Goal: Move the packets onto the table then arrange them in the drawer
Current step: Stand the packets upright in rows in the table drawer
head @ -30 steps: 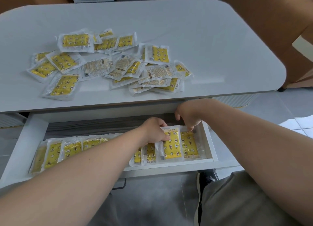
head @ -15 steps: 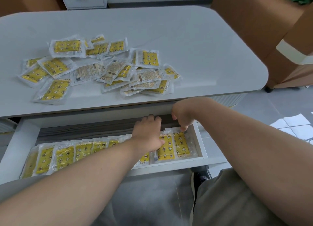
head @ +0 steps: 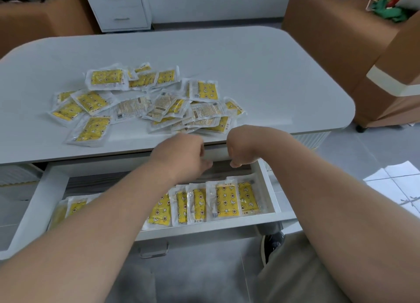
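Observation:
A loose pile of yellow packets [head: 145, 102] in clear wrappers lies on the left half of the white table [head: 272, 75]. Below the table's front edge the white drawer [head: 269, 189] stands pulled out. A row of the same packets [head: 227, 200] stands side by side in it, partly hidden by my left forearm. My left hand [head: 181, 152] and my right hand [head: 241, 148] hover close together above the drawer's back, in front of the table edge. Both have loosely curled fingers and hold nothing.
Brown cardboard boxes [head: 341, 41] stand to the right of the table, one with green and yellow items on top. A white cabinet [head: 120, 7] with drawers sits behind the table. My knee and shoe [head: 272, 239] are under the drawer's right end.
Both hands have let go of the packets at the drawer's right end and risen to the table's front edge. The view has tilted upward.

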Demonstrator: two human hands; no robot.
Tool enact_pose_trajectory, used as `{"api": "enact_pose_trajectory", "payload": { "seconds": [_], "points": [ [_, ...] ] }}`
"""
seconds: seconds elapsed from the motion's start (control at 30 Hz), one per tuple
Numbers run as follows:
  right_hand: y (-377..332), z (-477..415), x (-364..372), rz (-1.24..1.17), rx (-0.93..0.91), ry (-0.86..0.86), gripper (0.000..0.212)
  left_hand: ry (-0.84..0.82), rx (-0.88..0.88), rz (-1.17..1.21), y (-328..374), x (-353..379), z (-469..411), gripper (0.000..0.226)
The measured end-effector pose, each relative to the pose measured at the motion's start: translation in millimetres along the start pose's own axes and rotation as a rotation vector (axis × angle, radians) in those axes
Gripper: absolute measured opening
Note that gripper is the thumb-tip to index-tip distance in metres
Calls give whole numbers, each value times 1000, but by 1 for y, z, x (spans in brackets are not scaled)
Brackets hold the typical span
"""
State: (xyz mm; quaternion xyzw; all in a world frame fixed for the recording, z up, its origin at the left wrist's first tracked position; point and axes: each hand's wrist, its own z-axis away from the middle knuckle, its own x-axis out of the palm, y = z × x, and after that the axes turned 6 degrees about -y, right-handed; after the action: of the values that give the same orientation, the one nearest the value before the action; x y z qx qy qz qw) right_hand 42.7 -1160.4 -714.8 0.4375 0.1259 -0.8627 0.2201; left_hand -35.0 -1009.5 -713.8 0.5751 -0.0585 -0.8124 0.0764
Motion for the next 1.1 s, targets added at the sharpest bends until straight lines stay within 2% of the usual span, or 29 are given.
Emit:
{"api": "enact_pose_trajectory", "payload": {
  "seconds": [0.03,0.1,0.2,0.33,0.43,0.57,0.73,0.87,0.97,1.1],
  "points": [
    [-3,1,1,-36,-5,57,22,41,-6,36,-5,-7,3,28],
    [-7,0,1,-133,15,152,7,150,-17,151,-17,-15,5,21],
    [-14,1,-4,-276,51,262,15,312,-57,257,-38,-15,2,17],
    [-25,0,-9,-398,101,481,31,359,-100,155,-53,-8,-9,42],
    [-34,-11,-2,-345,103,564,41,371,-69,127,-58,-3,-16,59],
    [-41,-28,5,-283,37,560,60,293,-66,112,-67,6,-24,83],
    [-44,-50,8,-142,15,425,92,246,-102,68,-78,17,-44,89],
    [-44,-60,1,-59,32,406,90,252,-95,33,-84,20,-54,92],
    [-44,-64,2,-75,7,408,83,329,-73,60,-82,20,-56,91],
    [-47,-61,5,-41,37,507,74,361,-88,88,-78,18,-52,85]
  ]
}}
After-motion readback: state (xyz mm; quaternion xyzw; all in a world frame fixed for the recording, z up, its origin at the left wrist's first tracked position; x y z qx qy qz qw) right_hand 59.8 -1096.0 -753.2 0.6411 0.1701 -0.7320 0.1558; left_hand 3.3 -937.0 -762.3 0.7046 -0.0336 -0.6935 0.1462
